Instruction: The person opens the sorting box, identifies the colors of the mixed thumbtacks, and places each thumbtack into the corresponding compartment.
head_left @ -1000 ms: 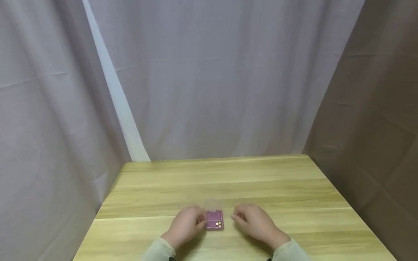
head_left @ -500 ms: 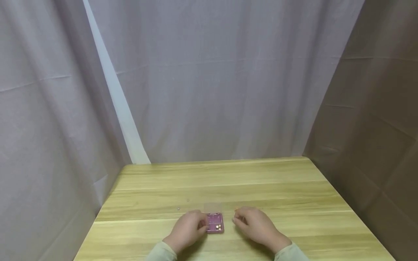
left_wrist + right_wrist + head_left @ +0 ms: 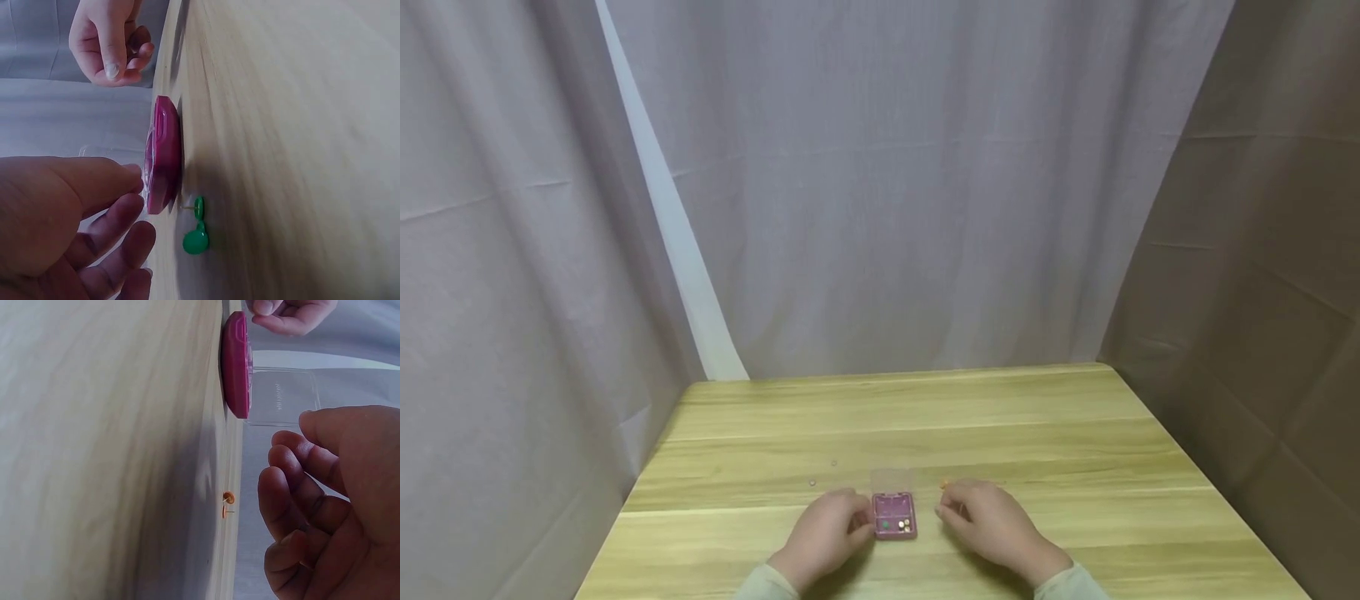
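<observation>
Two hands (image 3: 823, 533) (image 3: 996, 527); one box (image 3: 894, 537); loose tacks (image 3: 195, 242) (image 3: 229, 497) visible: two green, two orange

Left hand (image 3: 823, 533) eases off purple case (image 3: 896, 536), baring green piece (image 3: 885, 525)

Fingertips that overlap the case's side half a second ago now sit just beside it. In the near row, toward the left hand, the green piece comes into sight where fingers hung earlier. Just beyond the right hand (image 3: 996, 529), an orange tack (image 3: 945, 484) peeks out, unseen a second ago; past the left hand, a second pale speck (image 3: 833, 462) now shows too.
</observation>
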A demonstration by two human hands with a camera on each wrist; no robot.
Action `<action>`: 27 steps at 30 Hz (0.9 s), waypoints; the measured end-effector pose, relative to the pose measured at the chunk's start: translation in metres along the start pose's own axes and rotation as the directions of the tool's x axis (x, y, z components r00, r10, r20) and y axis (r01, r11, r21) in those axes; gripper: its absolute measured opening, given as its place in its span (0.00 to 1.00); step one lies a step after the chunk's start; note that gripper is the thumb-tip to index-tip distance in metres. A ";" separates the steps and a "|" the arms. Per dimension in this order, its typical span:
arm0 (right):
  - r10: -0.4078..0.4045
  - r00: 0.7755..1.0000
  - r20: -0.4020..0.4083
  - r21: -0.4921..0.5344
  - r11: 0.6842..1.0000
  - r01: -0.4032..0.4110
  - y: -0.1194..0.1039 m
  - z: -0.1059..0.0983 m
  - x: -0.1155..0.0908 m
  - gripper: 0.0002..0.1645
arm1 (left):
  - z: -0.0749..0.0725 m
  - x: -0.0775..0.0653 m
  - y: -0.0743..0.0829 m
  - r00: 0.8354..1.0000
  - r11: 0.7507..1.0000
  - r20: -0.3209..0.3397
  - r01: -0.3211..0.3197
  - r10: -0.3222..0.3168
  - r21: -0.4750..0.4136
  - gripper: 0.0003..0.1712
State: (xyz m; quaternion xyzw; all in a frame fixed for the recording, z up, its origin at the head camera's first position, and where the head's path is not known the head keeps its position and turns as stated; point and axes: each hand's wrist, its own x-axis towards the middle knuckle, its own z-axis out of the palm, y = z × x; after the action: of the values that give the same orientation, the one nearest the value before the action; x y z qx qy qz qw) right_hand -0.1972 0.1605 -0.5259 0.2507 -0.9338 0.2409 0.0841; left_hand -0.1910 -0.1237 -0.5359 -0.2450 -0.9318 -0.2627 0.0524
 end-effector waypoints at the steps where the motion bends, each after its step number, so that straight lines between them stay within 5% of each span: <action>1: -0.002 1.000 0.000 0.002 1.000 0.002 0.000 0.001 0.000 0.06 | 0.000 -0.002 -0.001 1.000 1.000 -0.002 0.004 -0.004 -0.008 0.04; 13: 0.001 1.000 0.017 0.005 1.000 -0.001 0.001 0.004 0.003 0.05 | -0.020 -0.029 -0.028 0.998 0.998 -0.020 0.051 -0.052 -0.034 0.04; 20: 0.025 1.000 0.001 -0.020 0.999 -0.025 -0.001 -0.004 0.006 0.04 | -0.032 -0.033 -0.031 0.997 0.997 -0.038 0.067 -0.068 -0.029 0.03; 27: 0.041 0.999 0.003 -0.019 0.999 -0.041 -0.001 -0.004 0.002 0.04 | -0.024 -0.043 -0.033 0.997 0.995 0.052 0.065 -0.061 -0.070 0.03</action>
State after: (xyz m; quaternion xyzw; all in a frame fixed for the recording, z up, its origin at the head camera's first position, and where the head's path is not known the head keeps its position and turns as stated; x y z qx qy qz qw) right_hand -0.1982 0.1607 -0.5214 0.2309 -0.9412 0.2334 0.0800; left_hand -0.1697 -0.1789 -0.5402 -0.2235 -0.9301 -0.2913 0.0120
